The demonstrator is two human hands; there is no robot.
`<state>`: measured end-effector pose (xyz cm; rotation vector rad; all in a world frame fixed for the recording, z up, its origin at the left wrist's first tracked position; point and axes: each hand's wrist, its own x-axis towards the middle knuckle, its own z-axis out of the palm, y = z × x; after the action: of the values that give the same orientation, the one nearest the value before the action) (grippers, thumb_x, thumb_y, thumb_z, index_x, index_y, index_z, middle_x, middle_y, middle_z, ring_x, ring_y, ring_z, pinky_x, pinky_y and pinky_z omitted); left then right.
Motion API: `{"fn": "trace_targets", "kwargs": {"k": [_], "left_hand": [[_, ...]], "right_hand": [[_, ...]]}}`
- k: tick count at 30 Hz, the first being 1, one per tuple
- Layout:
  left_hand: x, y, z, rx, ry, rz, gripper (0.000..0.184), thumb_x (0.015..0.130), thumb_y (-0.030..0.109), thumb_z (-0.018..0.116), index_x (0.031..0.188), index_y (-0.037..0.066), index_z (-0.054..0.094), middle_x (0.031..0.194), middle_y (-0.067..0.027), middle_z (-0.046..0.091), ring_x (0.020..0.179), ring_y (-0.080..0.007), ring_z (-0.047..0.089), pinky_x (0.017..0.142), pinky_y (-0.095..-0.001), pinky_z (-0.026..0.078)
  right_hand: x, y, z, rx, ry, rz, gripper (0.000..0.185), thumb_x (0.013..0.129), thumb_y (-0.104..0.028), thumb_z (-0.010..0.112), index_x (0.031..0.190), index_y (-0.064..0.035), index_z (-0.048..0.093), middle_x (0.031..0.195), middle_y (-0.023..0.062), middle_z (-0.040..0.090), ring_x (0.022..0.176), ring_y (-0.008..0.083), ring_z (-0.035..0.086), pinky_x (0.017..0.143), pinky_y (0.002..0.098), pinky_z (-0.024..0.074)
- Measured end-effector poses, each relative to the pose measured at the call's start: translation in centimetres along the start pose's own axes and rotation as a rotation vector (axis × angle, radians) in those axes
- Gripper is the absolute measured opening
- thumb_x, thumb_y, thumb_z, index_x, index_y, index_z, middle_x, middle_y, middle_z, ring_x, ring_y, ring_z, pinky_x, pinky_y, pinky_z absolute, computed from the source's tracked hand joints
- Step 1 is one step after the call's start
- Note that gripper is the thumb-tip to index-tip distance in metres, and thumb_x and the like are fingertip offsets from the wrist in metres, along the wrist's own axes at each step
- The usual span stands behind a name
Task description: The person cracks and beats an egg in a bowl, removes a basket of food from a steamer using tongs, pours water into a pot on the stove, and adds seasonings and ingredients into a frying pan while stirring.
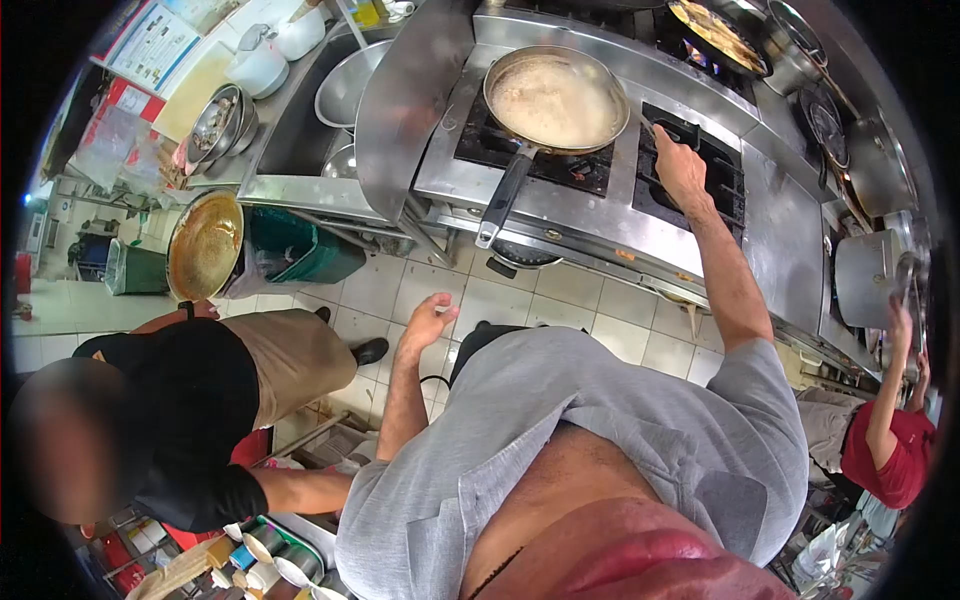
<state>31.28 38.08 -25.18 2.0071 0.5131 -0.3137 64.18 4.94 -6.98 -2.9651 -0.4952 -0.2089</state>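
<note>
A large frying pan point(553, 98) with a pale, frothy, creamy content sits on the stove point(620, 215), its black handle pointing toward me. My right hand point(680, 168) is closed on a thin utensil handle at the pan's right edge; most of the utensil is hidden. Close by, to the right of that pan, is a bare burner grate point(708, 150). My left hand point(432, 320) hangs over the floor in front of the stove, fingers loosely curled and apart, holding nothing.
On the left, a person in black point(190, 400) holds a browned pan point(205, 245) near a green bin point(310, 250). A sink point(300, 165) with metal bowls lies left of the stove. At far right, a person in red point(893, 450) stands by a large pot point(866, 278).
</note>
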Motion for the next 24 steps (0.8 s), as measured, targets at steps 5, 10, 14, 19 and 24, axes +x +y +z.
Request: {"fn": "trace_targets", "kwargs": {"k": [5,10,14,19,24], "left_hand": [[0.8,-1.7,-1.3,0.067,0.038,-0.069,0.047,0.078,0.029,0.063,0.113,0.001,0.051,0.109,-0.0133,0.056,0.084,-0.0212,0.058,0.077,-0.0324,0.046],[0.1,2.2,-1.8,0.059,0.072,-0.032,0.048,0.079,0.031,0.062,0.114,0.0,0.049,0.109,-0.0123,0.056,0.087,-0.0209,0.057,0.077,-0.0321,0.045],[0.7,3.3,-0.5,-0.077,0.101,0.011,0.049,0.08,0.032,0.061,0.114,0.0,0.049,0.107,-0.0111,0.058,0.09,-0.0203,0.057,0.077,-0.0315,0.045],[-0.4,-0.8,1.4,0.004,0.132,-0.034,0.047,0.08,0.032,0.06,0.112,-0.001,0.051,0.105,-0.0133,0.058,0.094,-0.0224,0.056,0.082,-0.0319,0.043],[-4.0,-4.6,1.3,0.056,0.141,-0.169,0.047,0.079,0.032,0.059,0.111,-0.002,0.053,0.106,-0.0171,0.058,0.1,-0.0259,0.055,0.087,-0.0333,0.04]], "right_hand": [[2.4,1.1,3.7,0.542,-0.203,0.168,0.033,0.081,-0.017,0.05,0.113,-0.0101,0.052,0.079,0.0159,0.063,0.064,0.0284,0.062,0.055,0.0387,0.0472],[1.6,-0.1,1.7,1.074,-0.553,0.406,0.032,0.083,-0.016,0.051,0.114,-0.0086,0.052,0.059,0.0008,0.046,0.042,0.0072,0.036,0.034,0.0238,0.0251],[1.2,1.0,2.5,1.133,-0.641,0.323,0.029,0.084,-0.017,0.05,0.112,-0.0094,0.052,0.059,0.0019,0.046,0.042,0.0098,0.04,0.035,0.0261,0.028],[-1.5,1.4,1.7,0.32,0.173,-0.479,0.027,0.084,-0.019,0.05,0.11,-0.0131,0.051,0.067,0.0148,0.059,0.052,0.0285,0.058,0.044,0.0383,0.0441],[-1.2,1.0,-0.6,0.035,0.049,-0.177,0.029,0.082,-0.017,0.048,0.112,-0.0156,0.048,0.068,0.0155,0.061,0.066,0.0353,0.061,0.057,0.0451,0.0475]]}}
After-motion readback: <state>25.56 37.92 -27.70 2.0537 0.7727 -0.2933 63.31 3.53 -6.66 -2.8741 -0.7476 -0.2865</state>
